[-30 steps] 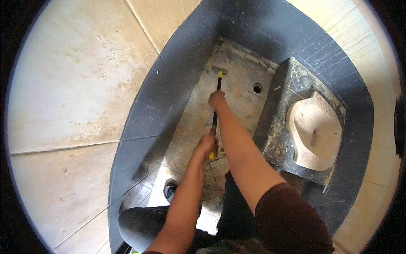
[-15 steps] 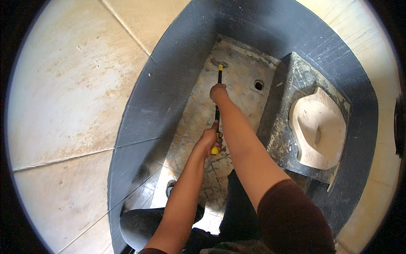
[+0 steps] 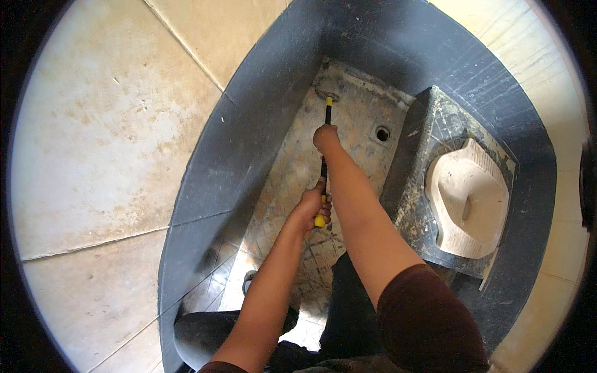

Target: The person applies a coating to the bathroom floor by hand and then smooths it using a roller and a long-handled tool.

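Note:
I hold a sledgehammer with a black and yellow handle in both hands. My left hand is closed round the lower grip, just above its yellow butt end. Farther up, my right hand is wrapped round the shaft, below the yellow collar. The greyish hammer head is at the far end, over the worn, stained tiled floor. Whether the head touches the floor I cannot tell.
To the right, a cream squat toilet pan is set in a raised, chipped tiled platform. A round floor drain lies beside that platform. Dark lower walls enclose the narrow space, with beige tiles above them.
The room has shifted slightly downward in view. The hammer has moved a little to the right, and its head shows more clearly. Both hands keep their hold.

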A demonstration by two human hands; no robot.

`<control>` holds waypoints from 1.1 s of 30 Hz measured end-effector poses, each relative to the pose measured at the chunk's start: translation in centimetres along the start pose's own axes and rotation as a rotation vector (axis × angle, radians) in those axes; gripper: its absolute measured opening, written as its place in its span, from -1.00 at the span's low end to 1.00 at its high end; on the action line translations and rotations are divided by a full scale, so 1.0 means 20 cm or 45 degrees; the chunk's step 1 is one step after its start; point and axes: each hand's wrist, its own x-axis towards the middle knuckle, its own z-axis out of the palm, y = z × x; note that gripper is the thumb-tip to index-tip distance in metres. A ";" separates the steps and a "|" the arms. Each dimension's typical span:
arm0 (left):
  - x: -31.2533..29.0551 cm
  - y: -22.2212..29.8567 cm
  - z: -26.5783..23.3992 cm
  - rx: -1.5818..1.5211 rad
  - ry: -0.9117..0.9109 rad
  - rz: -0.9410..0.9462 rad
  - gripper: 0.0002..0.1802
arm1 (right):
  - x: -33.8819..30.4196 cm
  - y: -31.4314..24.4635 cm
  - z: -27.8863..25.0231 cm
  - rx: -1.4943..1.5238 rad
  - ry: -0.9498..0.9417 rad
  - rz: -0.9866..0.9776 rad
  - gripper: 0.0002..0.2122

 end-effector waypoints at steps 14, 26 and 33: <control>0.22 0.07 0.06 0.057 -0.012 0.109 -0.42 | 0.05 0.21 -0.06 -0.169 0.069 -0.022 -0.57; -0.69 -0.03 -0.06 0.597 0.311 0.683 -0.49 | -0.37 0.45 0.14 0.907 0.247 0.402 -0.51; -1.94 0.07 -0.11 1.263 1.295 2.072 -0.61 | -0.72 0.41 0.10 0.761 0.155 0.355 -0.31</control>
